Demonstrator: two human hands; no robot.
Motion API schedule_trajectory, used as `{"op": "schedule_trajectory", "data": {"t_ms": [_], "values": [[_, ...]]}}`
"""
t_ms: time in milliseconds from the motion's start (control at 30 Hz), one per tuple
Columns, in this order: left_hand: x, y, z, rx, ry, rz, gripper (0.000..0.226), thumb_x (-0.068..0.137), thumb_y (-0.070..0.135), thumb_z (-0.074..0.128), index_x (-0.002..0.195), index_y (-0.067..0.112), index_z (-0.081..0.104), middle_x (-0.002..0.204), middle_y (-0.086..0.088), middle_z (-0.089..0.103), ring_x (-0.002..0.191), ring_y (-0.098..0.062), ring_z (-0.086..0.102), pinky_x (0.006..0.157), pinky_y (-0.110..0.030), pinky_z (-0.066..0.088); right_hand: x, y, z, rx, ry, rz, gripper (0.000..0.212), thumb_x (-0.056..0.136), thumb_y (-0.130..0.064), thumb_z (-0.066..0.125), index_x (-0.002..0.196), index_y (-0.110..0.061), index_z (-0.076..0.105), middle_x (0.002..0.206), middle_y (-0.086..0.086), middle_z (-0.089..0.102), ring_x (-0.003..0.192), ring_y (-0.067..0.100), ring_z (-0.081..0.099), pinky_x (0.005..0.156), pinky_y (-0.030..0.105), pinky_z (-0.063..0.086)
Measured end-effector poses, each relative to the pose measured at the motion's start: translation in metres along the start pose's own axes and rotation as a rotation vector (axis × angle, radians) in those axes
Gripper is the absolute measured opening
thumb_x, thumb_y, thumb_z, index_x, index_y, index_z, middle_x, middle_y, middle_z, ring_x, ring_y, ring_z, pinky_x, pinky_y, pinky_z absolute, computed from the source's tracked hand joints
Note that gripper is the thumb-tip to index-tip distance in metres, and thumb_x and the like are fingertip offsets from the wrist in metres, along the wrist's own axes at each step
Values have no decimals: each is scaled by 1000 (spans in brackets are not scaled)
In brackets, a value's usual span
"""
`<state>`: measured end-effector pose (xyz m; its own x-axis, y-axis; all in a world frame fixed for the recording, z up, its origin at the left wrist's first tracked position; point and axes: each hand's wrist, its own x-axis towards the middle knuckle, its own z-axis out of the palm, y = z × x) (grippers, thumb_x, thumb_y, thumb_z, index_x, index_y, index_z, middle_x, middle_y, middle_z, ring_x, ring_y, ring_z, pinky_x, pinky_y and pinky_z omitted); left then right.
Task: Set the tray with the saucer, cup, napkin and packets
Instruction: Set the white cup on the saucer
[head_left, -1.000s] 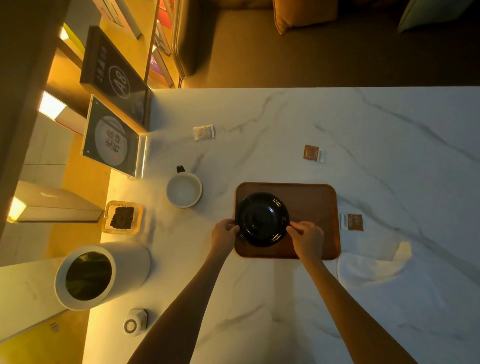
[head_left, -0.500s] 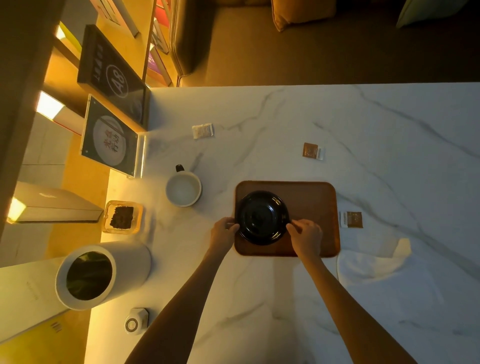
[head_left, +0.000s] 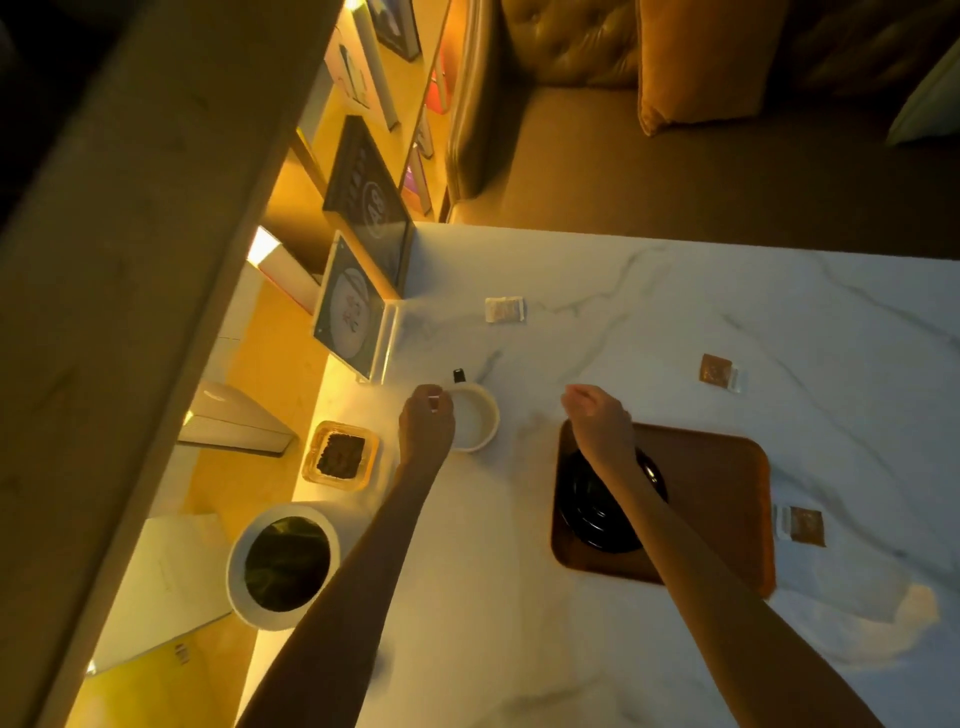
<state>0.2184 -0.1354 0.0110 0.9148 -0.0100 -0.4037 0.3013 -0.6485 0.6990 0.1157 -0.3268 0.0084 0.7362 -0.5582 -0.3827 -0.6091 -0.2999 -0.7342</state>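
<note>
At the far left, a white cylindrical container (head_left: 283, 564) with a dark inside stands at the edge of the marble table (head_left: 519, 649), and just beyond it is a small glass dish (head_left: 340, 456) of dark brown crumbs. Farther back, a clear sign stand (head_left: 350, 312) leans at the table's left edge.

The left hand (head_left: 426, 423) is at the left rim of the white cup (head_left: 475, 418), its fingers curled. Its back covers that side of the cup, so I cannot tell whether the fingers clasp the rim or only hover by it. The cup stands upright on the bare table, well left of the tray, with its small dark handle (head_left: 459, 375) pointing away. Beyond it a white packet (head_left: 505, 309) lies flat, apart from everything else.

The right hand (head_left: 597, 421) hangs over the far-left corner of the brown tray (head_left: 717, 499), fingers loosely bent and holding nothing. Its forearm crosses over the black saucer (head_left: 587, 514), which sits in the left half of the tray. The right half of the tray is bare wood.

A brown packet (head_left: 719, 370) lies on the table beyond the tray, and a second brown packet (head_left: 802, 526) lies just beside the tray's right edge. The white napkin (head_left: 857, 587) is spread on the table by the tray's near-right corner
</note>
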Motion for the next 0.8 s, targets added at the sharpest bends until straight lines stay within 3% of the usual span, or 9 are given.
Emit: {"op": "schedule_trajectory", "data": {"t_ms": [100,267,433,600,800], "values": [[15,-6,-4,-17,-60,-144,40,96,26,49,132,7,50,131,-20,57,116,-36,55,97,-42,48,15,-24,35,2,-139,59,40,93,-34,54,129,-15,56,128,8,62,116,23,57,91,30,42],[24,-23,4,-67,-177,-214,51,99,26,47,146,11,33,146,-19,43,131,-37,45,107,-49,43,21,-33,79,51,-312,71,52,95,-29,52,143,-14,39,146,10,45,134,27,43,108,40,37],[21,-39,8,-214,-350,-275,46,100,18,40,145,20,32,138,-16,45,107,-31,51,85,-51,54,15,-27,96,173,-379,61,44,95,-12,51,138,-14,42,130,14,54,120,34,52,93,54,52],[21,-46,3,-366,-381,-322,44,99,12,43,142,21,37,138,-15,46,121,-35,51,85,-47,58,15,-26,100,279,-333,139,49,93,-6,53,140,-12,41,134,16,50,121,35,50,88,55,54],[11,-37,2,-371,-341,-277,42,98,8,45,139,19,42,133,-14,47,115,-34,52,78,-43,59,3,-30,86,282,-276,55,46,91,-3,57,136,-6,47,130,19,55,118,36,53,85,57,55]]}}
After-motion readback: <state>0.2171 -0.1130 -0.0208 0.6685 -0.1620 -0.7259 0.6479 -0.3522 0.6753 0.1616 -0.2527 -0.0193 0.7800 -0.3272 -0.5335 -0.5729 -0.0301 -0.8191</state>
